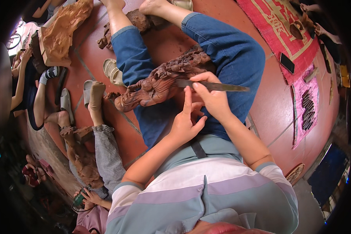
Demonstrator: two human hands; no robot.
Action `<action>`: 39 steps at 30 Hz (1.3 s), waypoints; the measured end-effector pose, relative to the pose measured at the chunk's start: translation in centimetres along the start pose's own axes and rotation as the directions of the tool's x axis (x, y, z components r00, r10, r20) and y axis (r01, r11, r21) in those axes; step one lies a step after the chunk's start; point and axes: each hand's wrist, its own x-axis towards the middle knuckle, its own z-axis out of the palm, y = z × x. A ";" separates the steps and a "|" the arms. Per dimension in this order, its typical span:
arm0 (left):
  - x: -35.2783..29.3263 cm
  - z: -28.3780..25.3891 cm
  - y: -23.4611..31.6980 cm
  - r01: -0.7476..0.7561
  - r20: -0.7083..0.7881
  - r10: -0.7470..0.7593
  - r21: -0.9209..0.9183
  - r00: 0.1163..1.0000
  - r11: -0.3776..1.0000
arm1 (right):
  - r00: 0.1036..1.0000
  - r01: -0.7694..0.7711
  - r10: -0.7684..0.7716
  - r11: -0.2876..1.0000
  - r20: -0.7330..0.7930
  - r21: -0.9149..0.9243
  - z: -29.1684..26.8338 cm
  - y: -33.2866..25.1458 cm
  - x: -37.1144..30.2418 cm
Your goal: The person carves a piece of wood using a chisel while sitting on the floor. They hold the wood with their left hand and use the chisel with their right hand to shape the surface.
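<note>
A reddish-brown wood carving (160, 86) with deep robe-like folds lies across my lap, its rounded end toward the left. My right hand (211, 95) pinches a flat, dark metal file (232, 87) between thumb and fingers. The file's left end rests over the carving's folds, and its slightly blurred right end sticks out past my hand. Just below the file is my left hand (188, 121), with its index finger stretched up close to it and the thumb apart. Nothing shows in the left hand's grasp. Whether that index fingertip touches the file, I cannot tell.
Several slim dark tools (308, 111) lie on a pink cloth (298, 130) at the right. A phone (287, 63) rests on a red patterned mat (273, 31). Wood carvings (64, 31) stand far left. Beside me, a person's hands hold a green power tool (79, 198).
</note>
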 end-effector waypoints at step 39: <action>0.9 1.4 -0.6 0.023 -0.091 -0.048 -0.257 0.995 0.966 | 0.993 0.051 -0.013 0.939 0.114 -0.341 2.1 -2.5 2.1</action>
